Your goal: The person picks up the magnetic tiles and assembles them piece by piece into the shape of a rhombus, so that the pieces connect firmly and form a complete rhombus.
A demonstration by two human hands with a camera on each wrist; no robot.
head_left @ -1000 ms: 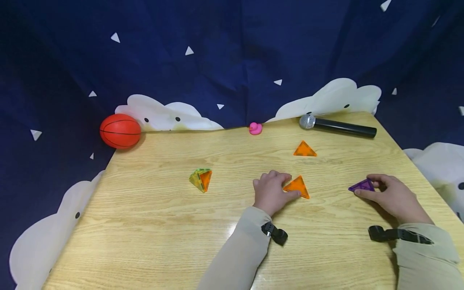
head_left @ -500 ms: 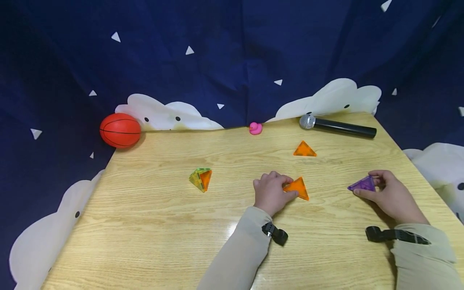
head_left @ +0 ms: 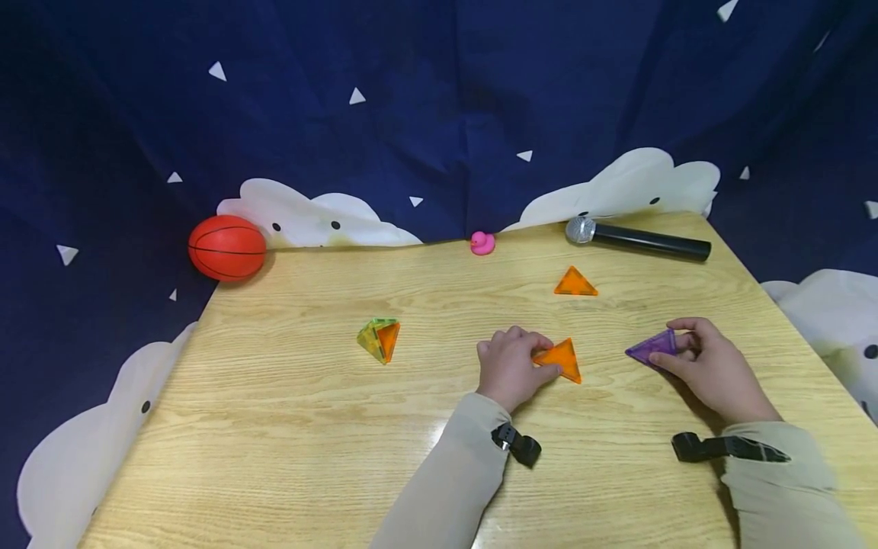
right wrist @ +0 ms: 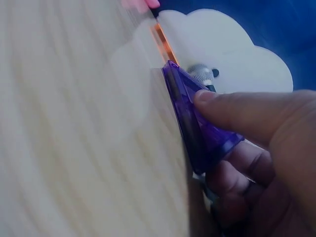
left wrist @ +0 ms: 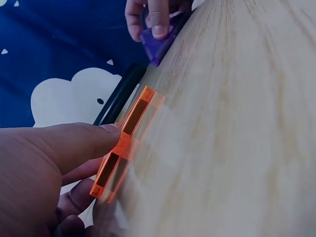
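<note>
In the head view my left hand (head_left: 511,370) pinches an orange triangular magnetic tile (head_left: 564,361) between thumb and fingers. The left wrist view shows the thumb on the edge of that orange tile (left wrist: 121,140), which lies low over the tabletop. To the right, my right hand (head_left: 716,374) holds a purple triangular magnetic tile (head_left: 652,348), its pointed end towards the orange one. Close up, the thumb presses the face of the purple tile (right wrist: 205,131), and curled fingers sit behind it. A gap separates the two tiles. Behind them lies a second orange triangular tile (head_left: 575,283).
Yellow-green and orange tiles (head_left: 379,339) sit together left of centre on the wooden table (head_left: 274,442). Along the back are a red ball (head_left: 227,248), a pink duck (head_left: 482,243) and a microphone (head_left: 638,239). A dark blue curtain (head_left: 411,114) hangs behind.
My right hand has moved left with the purple tile, bringing it nearer the orange one. The left hand has stayed almost in place, while its orange tile has turned slightly.
</note>
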